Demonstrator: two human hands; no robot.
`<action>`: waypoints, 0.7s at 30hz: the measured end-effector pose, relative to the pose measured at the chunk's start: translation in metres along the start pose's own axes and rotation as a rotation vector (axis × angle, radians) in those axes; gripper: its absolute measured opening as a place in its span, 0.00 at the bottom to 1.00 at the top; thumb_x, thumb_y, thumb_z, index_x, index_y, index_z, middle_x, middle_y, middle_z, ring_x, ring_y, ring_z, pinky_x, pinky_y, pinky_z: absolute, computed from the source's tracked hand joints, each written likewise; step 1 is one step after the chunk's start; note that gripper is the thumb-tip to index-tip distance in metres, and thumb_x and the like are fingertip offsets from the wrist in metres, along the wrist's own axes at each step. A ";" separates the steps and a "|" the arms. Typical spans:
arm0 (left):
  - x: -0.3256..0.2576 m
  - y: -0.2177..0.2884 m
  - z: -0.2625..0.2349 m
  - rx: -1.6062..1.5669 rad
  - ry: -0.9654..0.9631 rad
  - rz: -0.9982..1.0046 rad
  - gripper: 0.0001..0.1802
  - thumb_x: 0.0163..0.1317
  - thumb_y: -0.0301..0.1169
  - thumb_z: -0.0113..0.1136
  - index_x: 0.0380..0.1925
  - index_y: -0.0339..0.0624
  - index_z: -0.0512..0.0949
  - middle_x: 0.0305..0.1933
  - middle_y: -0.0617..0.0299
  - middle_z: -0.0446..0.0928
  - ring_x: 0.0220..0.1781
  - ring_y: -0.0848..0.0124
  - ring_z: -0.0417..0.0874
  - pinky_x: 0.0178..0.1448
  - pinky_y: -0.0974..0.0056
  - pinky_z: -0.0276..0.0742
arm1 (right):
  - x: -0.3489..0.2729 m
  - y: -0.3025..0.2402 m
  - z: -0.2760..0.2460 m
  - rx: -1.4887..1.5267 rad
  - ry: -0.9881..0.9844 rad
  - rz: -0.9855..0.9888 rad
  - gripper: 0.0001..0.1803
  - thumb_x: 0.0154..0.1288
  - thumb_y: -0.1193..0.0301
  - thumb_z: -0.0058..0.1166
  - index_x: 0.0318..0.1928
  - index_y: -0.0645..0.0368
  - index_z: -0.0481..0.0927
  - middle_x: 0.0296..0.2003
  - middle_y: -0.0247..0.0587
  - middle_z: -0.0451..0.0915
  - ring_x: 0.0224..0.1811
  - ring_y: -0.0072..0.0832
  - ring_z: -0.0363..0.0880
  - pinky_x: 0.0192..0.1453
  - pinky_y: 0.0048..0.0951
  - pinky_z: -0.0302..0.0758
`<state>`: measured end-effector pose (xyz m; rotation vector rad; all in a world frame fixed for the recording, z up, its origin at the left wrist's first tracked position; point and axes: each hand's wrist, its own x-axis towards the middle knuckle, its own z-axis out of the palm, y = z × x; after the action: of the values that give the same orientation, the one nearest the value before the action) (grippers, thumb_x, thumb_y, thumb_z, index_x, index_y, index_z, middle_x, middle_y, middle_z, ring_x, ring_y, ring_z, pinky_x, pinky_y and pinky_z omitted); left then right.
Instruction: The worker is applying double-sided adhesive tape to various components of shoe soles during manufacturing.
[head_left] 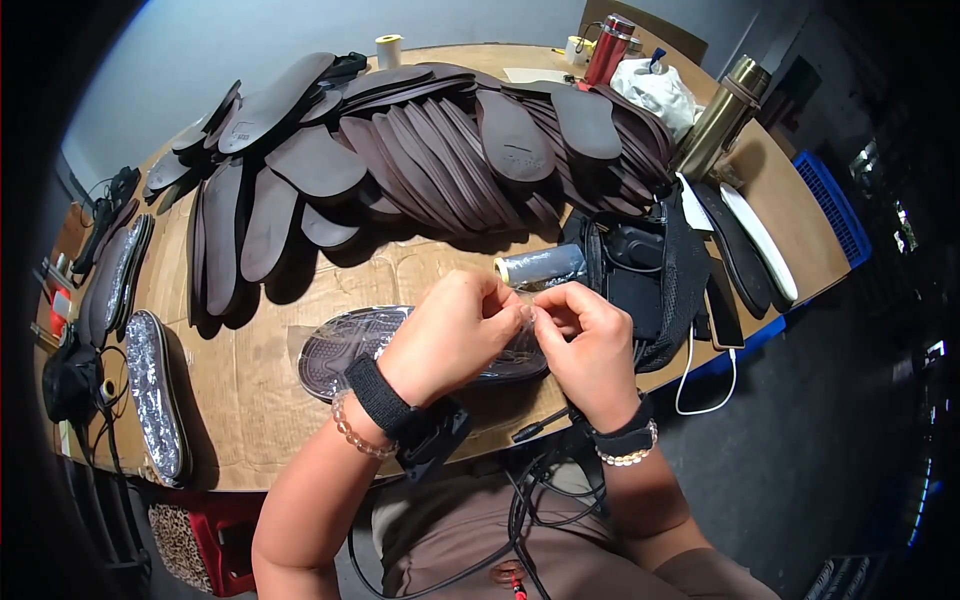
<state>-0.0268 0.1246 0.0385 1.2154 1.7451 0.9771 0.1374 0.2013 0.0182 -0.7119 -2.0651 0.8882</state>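
Just above the cardboard-covered table, my left hand (450, 325) and my right hand (588, 345) meet fingertip to fingertip. Both are closed in a pinch on a bit of clear plastic film (524, 340). Beneath them lies a dark brown insole (335, 358) under clear film, its patterned end showing at the left. My left wrist and hand cover its middle. Right behind my hands rests a roll of clear film (545, 266) on its side. Each wrist wears a black strap and a bead bracelet.
Piled dark insoles (430, 165) span the back. A film-wrapped insole (155, 395) stands at left. A black bag (650, 270), a phone (724, 312) with white cable, and black and white insoles (757, 243) are at right. A gold flask (725, 115) leans behind; black cables (520, 500) hang over my lap.
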 end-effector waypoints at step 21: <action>-0.033 0.001 -0.028 0.348 0.401 0.387 0.19 0.60 0.31 0.74 0.50 0.40 0.80 0.45 0.63 0.82 0.53 0.67 0.82 0.60 0.60 0.74 | 0.003 0.014 -0.003 0.031 -0.032 0.072 0.03 0.68 0.80 0.61 0.41 0.67 0.81 0.33 0.48 0.86 0.32 0.36 0.89 0.38 0.31 0.84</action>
<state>-0.0442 0.0890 0.0559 1.7173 2.0993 1.2413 0.1413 0.2126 0.0104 -0.7636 -2.0609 0.9755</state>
